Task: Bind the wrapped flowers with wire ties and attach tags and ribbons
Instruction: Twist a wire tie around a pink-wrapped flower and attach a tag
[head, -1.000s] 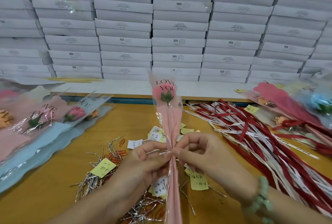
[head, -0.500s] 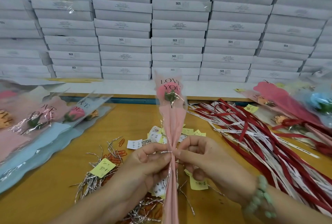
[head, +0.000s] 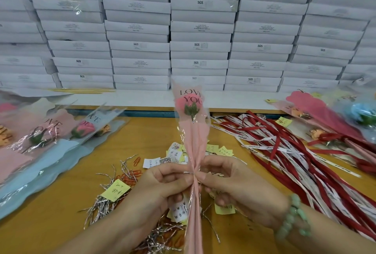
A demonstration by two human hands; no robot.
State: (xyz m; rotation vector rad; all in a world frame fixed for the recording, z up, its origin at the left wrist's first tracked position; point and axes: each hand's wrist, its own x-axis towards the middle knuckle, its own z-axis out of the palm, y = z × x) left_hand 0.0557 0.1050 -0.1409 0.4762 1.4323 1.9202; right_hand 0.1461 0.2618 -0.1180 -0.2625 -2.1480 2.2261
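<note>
A pink wrapped flower [head: 194, 141] printed "LOVE YOU" stands upright in front of me, its clear sleeve gathered at the waist. A silver wire tie [head: 189, 172] circles that waist. My left hand [head: 162, 186] pinches the tie's left end against the wrap. My right hand [head: 234, 184], with a green bead bracelet at the wrist, pinches the other side of the tie. Loose silver wire ties [head: 101, 205] lie on the table to the left. Yellow and white paper tags [head: 221, 151] are scattered behind my hands. Red and white ribbons [head: 284, 152] are heaped at right.
Several wrapped flowers [head: 50, 131] lie on blue and pink paper at left. More wrapped flowers [head: 335, 119] lie at the far right. White boxes [head: 199, 30] are stacked like a wall behind the wooden table [head: 61, 219]. Orange paper clips [head: 130, 176] lie among the ties.
The flower has tilted slightly from leaning left to upright. Both hands stay pinched at the wire tie, with small finger shifts as they work it.
</note>
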